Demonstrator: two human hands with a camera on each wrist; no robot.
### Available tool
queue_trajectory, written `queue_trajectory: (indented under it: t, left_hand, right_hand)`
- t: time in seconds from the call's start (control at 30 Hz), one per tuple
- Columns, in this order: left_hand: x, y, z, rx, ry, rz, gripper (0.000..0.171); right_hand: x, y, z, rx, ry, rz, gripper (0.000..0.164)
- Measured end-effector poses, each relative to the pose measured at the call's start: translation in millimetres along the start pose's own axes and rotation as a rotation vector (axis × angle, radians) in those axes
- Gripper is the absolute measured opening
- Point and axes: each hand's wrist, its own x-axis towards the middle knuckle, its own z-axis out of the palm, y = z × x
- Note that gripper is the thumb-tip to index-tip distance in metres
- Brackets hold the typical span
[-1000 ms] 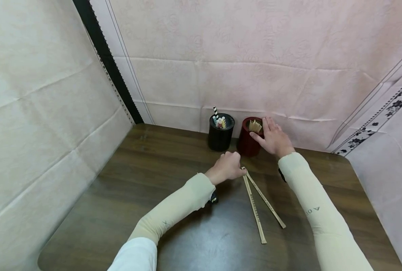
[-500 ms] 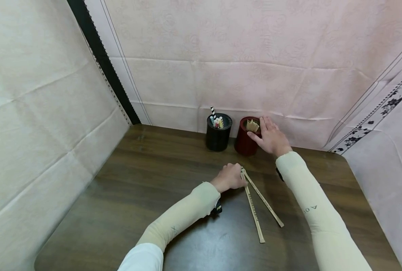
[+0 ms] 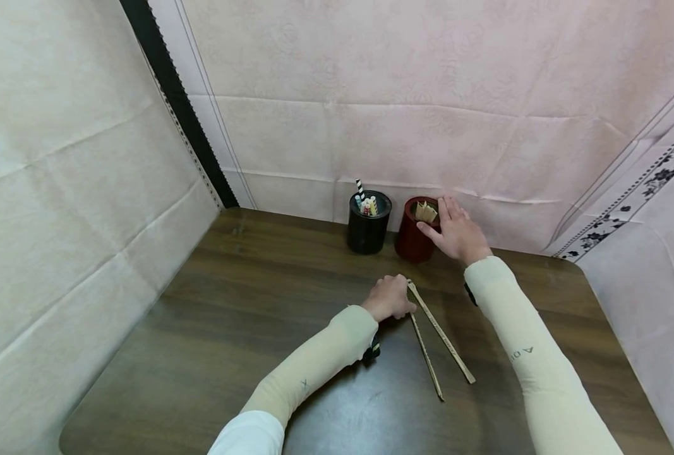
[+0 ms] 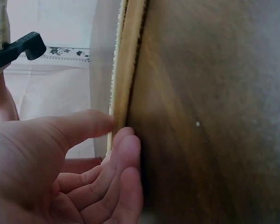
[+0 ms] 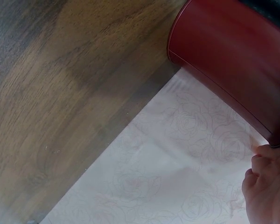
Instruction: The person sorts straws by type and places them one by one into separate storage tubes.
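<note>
Two long, narrow paper-wrapped straws, beige with printing, lie on the table, far ends close together. My left hand (image 3: 390,298) pinches the left straw (image 3: 426,354) near its far end, and that straw is turned on edge. In the left wrist view, thumb and fingers meet on the wrapped straw (image 4: 126,51). Beside it lies the right straw (image 3: 441,328). My right hand (image 3: 458,230) grips the rim of an upright red cup (image 3: 415,237), thumb on the near side, fingers over the right side; fingertips are partly hidden. Several beige paper ends (image 3: 426,212) stick out of this cup.
A black cup (image 3: 366,232) stands left of the red one, with several coloured straws (image 3: 366,205) inside, one striped black and white. Patterned cloth (image 3: 405,139) hangs behind the brown wooden table (image 3: 246,303) and along both sides.
My left hand has moved slightly nearer and gripped the left straw, which has turned from flat onto its edge. The right hand stays on the red cup.
</note>
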Motion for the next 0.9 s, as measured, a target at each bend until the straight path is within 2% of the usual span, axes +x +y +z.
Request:
queue_trajectory:
  t: [0.13, 0.23, 0.37, 0.43, 0.5, 0.67, 0.9]
  left_hand:
    - [13.9, -10.7, 4.5, -0.023, -0.019, 0.009, 0.038]
    - [14.4, -17.0, 0.8, -0.053, -0.023, 0.002, 0.037]
    - [-0.1, -20.2, -17.7, -0.097, -0.013, 0.004, 0.035]
    - [-12.2, -19.9, -31.0, -0.116, 0.006, 0.016, 0.033]
    - [-17.8, -22.0, -38.2, -0.133, 0.038, 0.021, 0.032]
    - [-26.0, -29.2, -53.2, -0.158, 0.088, 0.009, 0.028]
    - [-33.2, -35.1, -81.5, -0.153, 0.171, 0.067, 0.03]
  right_hand:
    - [0, 1, 1, 0.003, 0.002, -0.001, 0.105]
    - [-1, 1, 2, 0.004, 0.008, -0.006, 0.105]
    - [-1, 1, 2, -0.004, 0.013, -0.007, 0.104]
    - [-1, 2, 2, -0.011, 0.013, -0.006, 0.104]
    - [-1, 1, 3, -0.009, 0.011, -0.005, 0.104]
    - [0, 1, 2, -0.001, 0.01, -0.002, 0.104]
    - [0, 1, 1, -0.013, 0.02, -0.006, 0.105]
